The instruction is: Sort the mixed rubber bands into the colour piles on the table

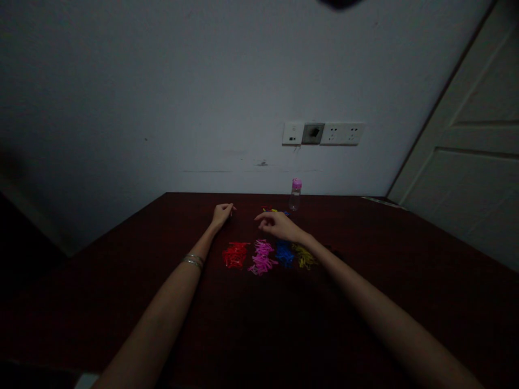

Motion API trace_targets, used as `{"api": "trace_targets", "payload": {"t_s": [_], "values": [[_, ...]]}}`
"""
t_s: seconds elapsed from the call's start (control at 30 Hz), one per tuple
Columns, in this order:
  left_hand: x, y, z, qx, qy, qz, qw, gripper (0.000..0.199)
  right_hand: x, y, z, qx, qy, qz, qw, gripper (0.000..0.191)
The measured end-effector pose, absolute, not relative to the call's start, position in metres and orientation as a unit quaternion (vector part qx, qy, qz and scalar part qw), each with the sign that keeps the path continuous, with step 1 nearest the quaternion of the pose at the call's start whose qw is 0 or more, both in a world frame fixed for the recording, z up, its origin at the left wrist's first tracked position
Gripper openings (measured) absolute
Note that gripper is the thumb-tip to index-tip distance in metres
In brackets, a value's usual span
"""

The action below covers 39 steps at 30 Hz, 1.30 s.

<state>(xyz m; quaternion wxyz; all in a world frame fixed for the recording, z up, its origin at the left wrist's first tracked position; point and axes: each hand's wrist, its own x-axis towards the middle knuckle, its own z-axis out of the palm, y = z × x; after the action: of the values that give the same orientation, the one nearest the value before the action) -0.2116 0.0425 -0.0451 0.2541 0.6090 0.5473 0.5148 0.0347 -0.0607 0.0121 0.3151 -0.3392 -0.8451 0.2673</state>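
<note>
Left hand by the far part of the desk, fingers curled in, left of the other hand; grip looks loosely folded, can't tell if anything is in it; bracelet on that forearm.

Right hand beyond the pink pile and blue pile, index pointing left, other fingers bent; too dark and small to tell if the grip is pinching anything.

Piles of small thin pieces in a row on the near side of the hands, left to right: red pile, pink, blue, yellow pile; right forearm passes just beside yellow; mixed bits, red, yellow and blue, just past the right hand, partly hidden by it; clear bottle with pink top upright behind, near the wall; sockets above it; door at right.
</note>
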Motion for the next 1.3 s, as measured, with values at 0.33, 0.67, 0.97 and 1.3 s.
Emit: {"api": "trace_targets", "payload": {"t_s": [0.33,0.67,0.97,1.3], "values": [[-0.197,0.033,-0.035,0.636,0.564,0.484,0.207,0.032,0.199,-0.002,-0.035,-0.577,-0.646,0.252,0.432,0.036],[-0.109,0.017,-0.017,0.831,0.405,0.278,0.262,0.028,0.213,-0.007,-0.053,-0.626,-0.617,0.173,0.444,0.038],[-0.069,0.016,-0.021,0.849,0.454,0.192,0.191,0.016,0.215,-0.004,-0.058,-0.618,-0.642,0.154,0.427,0.034],[-0.059,0.013,-0.016,0.852,0.463,0.161,0.185,0.007,0.215,-0.002,-0.06,-0.615,-0.651,0.156,0.417,0.033]]}}
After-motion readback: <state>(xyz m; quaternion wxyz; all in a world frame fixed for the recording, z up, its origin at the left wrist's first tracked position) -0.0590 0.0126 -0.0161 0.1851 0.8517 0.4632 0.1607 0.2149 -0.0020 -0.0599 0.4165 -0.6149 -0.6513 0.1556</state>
